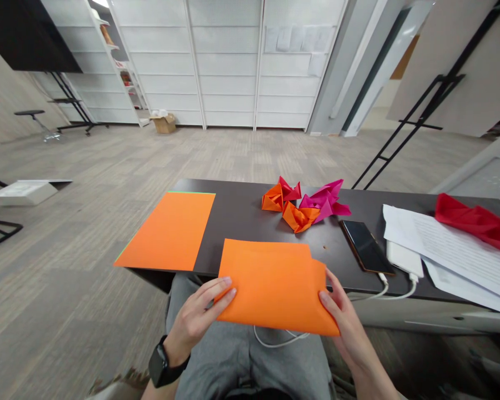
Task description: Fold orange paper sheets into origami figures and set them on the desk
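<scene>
An orange sheet of paper (275, 283), bent over on itself with its layers not lined up at the right, is held above my lap at the table's front edge. My left hand (198, 314) grips its left side, fingers on the front face. On the right side, my right hand (341, 311) pinches the paper, thumb in front and fingers behind. More orange paper (166, 230) lies flat at the table's left end, a thin green edge showing. Beyond the held sheet sit several folded paper pieces: orange ones (300, 216), a red one (290, 190) and a magenta one (325, 200).
On the dark table (241, 214), a phone (366, 246) and a white power bank (403, 258) have white cables plugged in. Printed sheets (462, 244) lie at the right, with a red folded piece (477, 220) on top. A cable loop hangs over my lap.
</scene>
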Tool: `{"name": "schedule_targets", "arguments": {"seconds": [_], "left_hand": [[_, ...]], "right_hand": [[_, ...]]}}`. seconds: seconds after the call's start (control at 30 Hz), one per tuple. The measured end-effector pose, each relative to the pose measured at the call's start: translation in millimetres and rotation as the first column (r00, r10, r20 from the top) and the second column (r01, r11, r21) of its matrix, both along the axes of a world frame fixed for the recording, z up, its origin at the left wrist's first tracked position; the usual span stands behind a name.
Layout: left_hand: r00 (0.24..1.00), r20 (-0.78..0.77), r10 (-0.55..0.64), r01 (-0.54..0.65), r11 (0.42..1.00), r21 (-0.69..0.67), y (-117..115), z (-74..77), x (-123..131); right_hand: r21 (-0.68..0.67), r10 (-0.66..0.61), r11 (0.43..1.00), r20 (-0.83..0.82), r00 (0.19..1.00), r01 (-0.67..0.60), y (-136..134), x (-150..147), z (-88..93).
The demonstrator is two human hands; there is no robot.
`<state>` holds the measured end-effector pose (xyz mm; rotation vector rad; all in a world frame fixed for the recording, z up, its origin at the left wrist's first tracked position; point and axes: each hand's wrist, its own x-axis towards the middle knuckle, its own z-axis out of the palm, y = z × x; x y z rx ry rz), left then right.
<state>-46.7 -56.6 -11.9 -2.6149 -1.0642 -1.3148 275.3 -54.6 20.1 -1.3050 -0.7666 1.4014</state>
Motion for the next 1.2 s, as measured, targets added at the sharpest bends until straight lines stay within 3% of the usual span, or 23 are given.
{"name": "schedule_targets", "arguments": {"seconds": [0.1,0.17,0.27,0.33,0.4,0.5,0.7,0.9,1.2], "left_hand": [[0.987,0.163,-0.008,0.038,0.983,-0.182,3,4.3,6],[0.934,0.354,0.039,0.106,0.918,-0.382,8,8.0,12],[0.770,0.587,0.249,0.194,0.785,-0.588,28,14.3,21],[0.678,0.603,0.421,0.185,0.696,-0.693,47,19.1,25],[0.603,0.620,0.502,0.197,0.660,-0.725,66,23.4,27],[0.553,0.654,0.517,0.209,0.674,-0.709,88,25.9,27],[0.631,0.619,0.467,0.209,0.666,-0.716,107,19.7,22],[0.518,0.675,0.527,0.145,0.723,-0.676,127,15.7,27],[0.490,0.684,0.540,0.172,0.709,-0.684,130,3.7,31]], "right_hand": [[0.014,0.002,1.000,-0.062,0.998,-0.001,16,-9,5.6],[0.065,-0.016,0.998,-0.054,0.998,0.019,29,-10,5.7],[0.163,0.007,0.987,0.024,1.000,-0.011,49,-8,4.0],[0.227,0.027,0.973,0.090,0.996,-0.047,60,-7,3.8],[0.260,0.044,0.963,0.126,0.991,-0.076,72,-7,4.6],[0.268,0.070,0.957,0.155,0.985,-0.110,93,-7,5.1],[0.294,-0.009,0.954,0.220,0.975,-0.057,131,-7,-2.4],[0.270,0.025,0.957,0.279,0.960,-0.103,133,-10,-9.3],[0.273,-0.031,0.961,0.290,0.956,-0.052,138,-10,-11.0]]}}
